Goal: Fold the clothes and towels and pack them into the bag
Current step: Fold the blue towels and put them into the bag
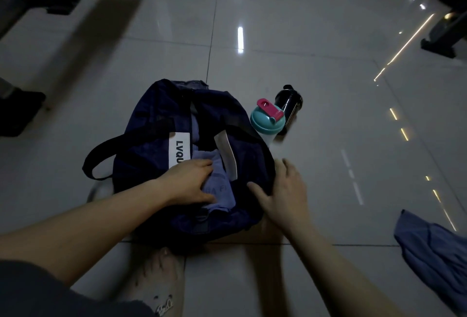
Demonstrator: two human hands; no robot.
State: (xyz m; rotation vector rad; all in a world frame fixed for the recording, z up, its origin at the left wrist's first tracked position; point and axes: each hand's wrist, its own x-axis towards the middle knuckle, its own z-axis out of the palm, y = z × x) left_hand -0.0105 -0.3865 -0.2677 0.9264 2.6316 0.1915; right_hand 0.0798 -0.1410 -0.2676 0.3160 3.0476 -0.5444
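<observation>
We sit over the bag (151, 144) on the floor (328, 64), its mouth open toward us. Our left hand (188, 181) lies flat on a folded pale-blue cloth (219, 185) in the opening. Its fingers are fairly straight, pressing rather than gripping, and we judge this beds the cloth down so it takes little room. The cloth sits directly under that palm, its right part showing past the fingertips. Our right hand (280, 195), fingers spread and holding nothing, rests against the bag's right side, likely to steady the soft wall and keep the mouth wide; it is slightly blurred. A blue garment (429, 253) lies crumpled on the floor well to our right, not yet folded. A shaker (266, 120) and a black bottle (289, 104) stand just beside the bag.
</observation>
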